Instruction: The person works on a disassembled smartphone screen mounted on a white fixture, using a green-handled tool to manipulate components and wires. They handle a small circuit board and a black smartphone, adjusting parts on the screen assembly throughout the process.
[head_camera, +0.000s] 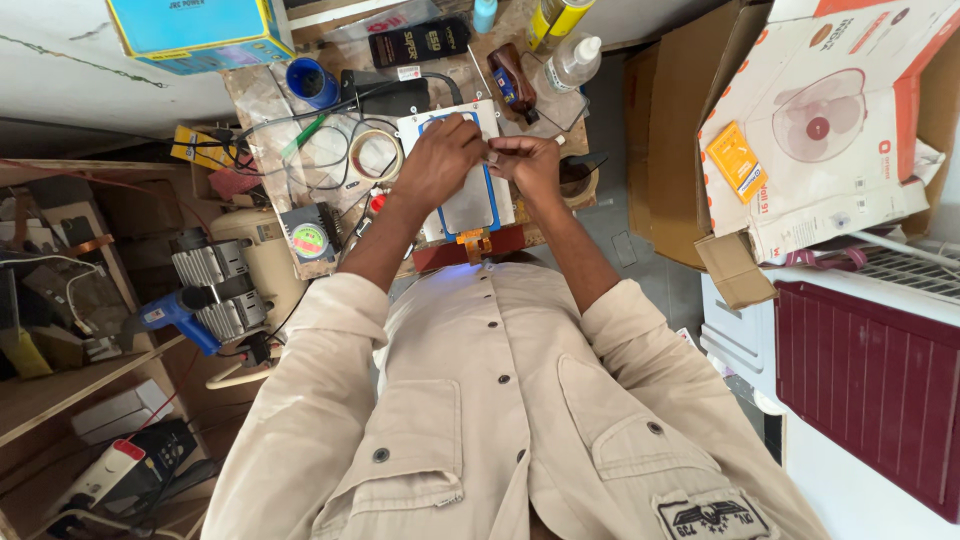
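Two bare hands, the left hand (437, 160) and the right hand (527, 165), meet over one blue-rimmed flat panel (470, 205) on one cluttered workbench (265, 105); around them sit one roll of tape (375, 155), one blue cup (312, 82), one clear squeeze bottle (572, 62), one small brown bottle (512, 80), one yellow spray can (555, 18), one round gauge (309, 241), one blue box (195, 30) and one large fan carton (830, 125)

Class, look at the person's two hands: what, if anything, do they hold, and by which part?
Both the left hand and right hand press on the top edge of the flat grey panel on the blue-rimmed pad. Whether the fingers pinch anything cannot be told.
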